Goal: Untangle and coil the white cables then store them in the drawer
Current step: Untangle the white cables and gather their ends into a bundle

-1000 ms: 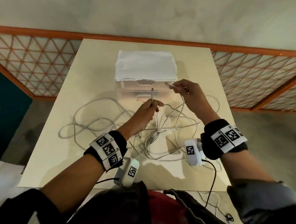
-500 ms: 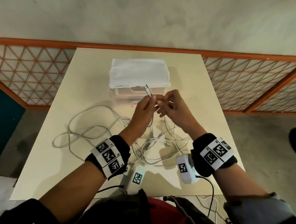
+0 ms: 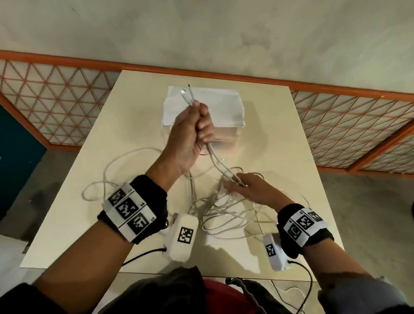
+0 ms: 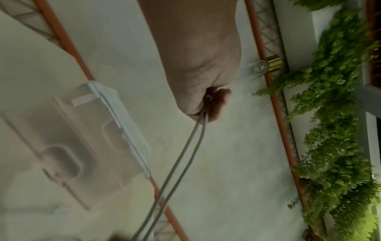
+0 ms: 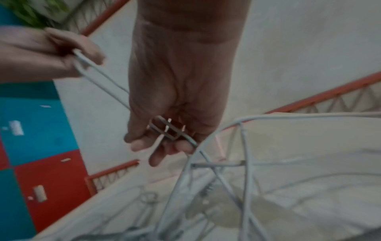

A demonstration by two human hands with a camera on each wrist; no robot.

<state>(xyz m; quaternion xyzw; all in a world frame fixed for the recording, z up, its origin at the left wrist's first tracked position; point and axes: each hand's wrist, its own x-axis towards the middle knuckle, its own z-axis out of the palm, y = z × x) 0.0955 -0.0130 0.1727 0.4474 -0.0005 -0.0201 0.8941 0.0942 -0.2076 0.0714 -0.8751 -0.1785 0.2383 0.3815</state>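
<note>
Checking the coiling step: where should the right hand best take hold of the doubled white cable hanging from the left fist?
On the taut doubled cable just below the left hand, coming from the right side. There the two strands run straight and parallel, clear of the loops; lower down, by the right hand, they merge into the tangle on the table.

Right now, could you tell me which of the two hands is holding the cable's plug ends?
The left hand, raised before the drawer unit, grips both plug ends; the right hand holds the strands lower down.

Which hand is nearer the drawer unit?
Left. The left hand is raised in front of the drawer unit, gripping two cable ends; the right hand is lower, over the cable tangle.
</note>
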